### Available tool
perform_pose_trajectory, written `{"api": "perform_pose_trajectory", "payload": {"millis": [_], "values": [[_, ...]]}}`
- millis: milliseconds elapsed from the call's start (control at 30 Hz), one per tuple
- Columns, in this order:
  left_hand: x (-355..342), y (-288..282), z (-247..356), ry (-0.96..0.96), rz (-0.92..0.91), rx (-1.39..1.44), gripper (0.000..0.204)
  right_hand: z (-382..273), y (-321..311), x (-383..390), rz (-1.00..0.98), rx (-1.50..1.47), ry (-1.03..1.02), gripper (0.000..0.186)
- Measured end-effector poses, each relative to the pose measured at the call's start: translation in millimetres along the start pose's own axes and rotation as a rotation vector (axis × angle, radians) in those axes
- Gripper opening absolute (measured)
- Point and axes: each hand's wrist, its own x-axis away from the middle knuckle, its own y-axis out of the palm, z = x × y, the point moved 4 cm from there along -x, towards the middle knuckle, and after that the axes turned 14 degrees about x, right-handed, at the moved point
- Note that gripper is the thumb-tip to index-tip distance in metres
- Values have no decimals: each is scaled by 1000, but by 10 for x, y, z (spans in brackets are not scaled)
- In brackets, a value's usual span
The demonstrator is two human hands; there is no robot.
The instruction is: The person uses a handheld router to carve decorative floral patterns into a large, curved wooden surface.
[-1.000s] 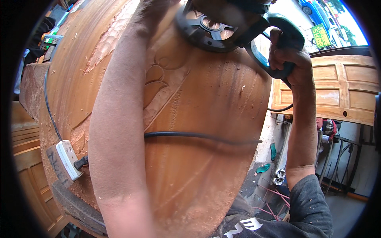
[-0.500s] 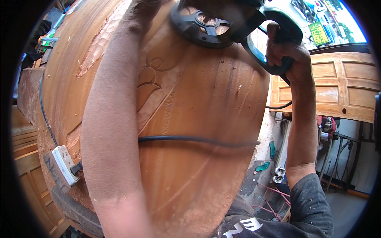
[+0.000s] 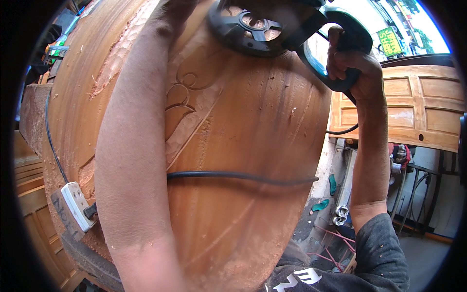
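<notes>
My right hand grips the looped dark handle of a power router, whose round black base sits on a large wooden panel at the top. My left hand reaches to the top edge beside the router, its fingers hidden. The panel carries carved scrollwork and a rough gouged strip, with wood shavings about. A black cord crosses it under my left forearm. A white power strip with a dark plug lies at the lower left.
A paneled wooden door lies horizontally at right, above metal frames. Green sandals and pinkish metal tubing are on the floor. Another paneled door stands at lower left. Dark clutter fills the upper left edge.
The router and my left arm have shifted slightly left and upward in the picture, with the cord a little lower. My right hand keeps its grip on the handle.
</notes>
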Motion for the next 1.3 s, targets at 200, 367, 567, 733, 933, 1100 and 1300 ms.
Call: {"api": "perform_pose_trajectory", "payload": {"millis": [200,367,567,733,933,1100,1300], "values": [[-13,16,-17,3,-3,6,62,3,-14,3,24,-53,33,30],[-25,24,-19,7,-6,9,61,13,-40,-15,30,-29,34,31],[-28,34,-31,8,-10,11,61,7,-6,-15,57,-38,37,32],[-38,58,-30,10,-15,16,60,-24,-1,-23,29,-20,24,32],[-30,57,-3,14,-19,11,59,-15,5,-34,36,-27,36,32],[-53,87,17,18,-35,2,59,-21,5,-32,74,-29,63,37],[-117,62,111,24,-50,-3,58,-5,-40,5,45,-77,45,30]]}}
